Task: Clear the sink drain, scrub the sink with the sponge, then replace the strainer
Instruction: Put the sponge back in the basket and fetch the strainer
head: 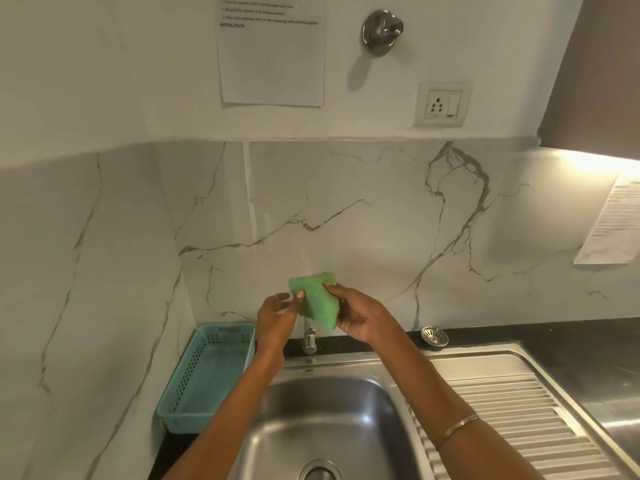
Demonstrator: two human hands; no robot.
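A green sponge (317, 299) is held up in front of the marble backsplash, above the back of the steel sink (349, 393). My right hand (360, 315) grips its right side. My left hand (277, 315) pinches its left edge with thumb and fingers. The drain opening (319, 471) shows at the bottom of the basin, without a strainer in it. The round metal strainer (434, 337) leans on the dark counter behind the sink, to the right of my hands. The tap (309, 341) is partly hidden behind my hands.
A teal perforated basket (207, 372) stands left of the sink. A ribbed steel drainboard (512, 420) lies on the right. On the wall are a paper sheet (273, 53), a metal valve (381, 31) and a power socket (443, 103).
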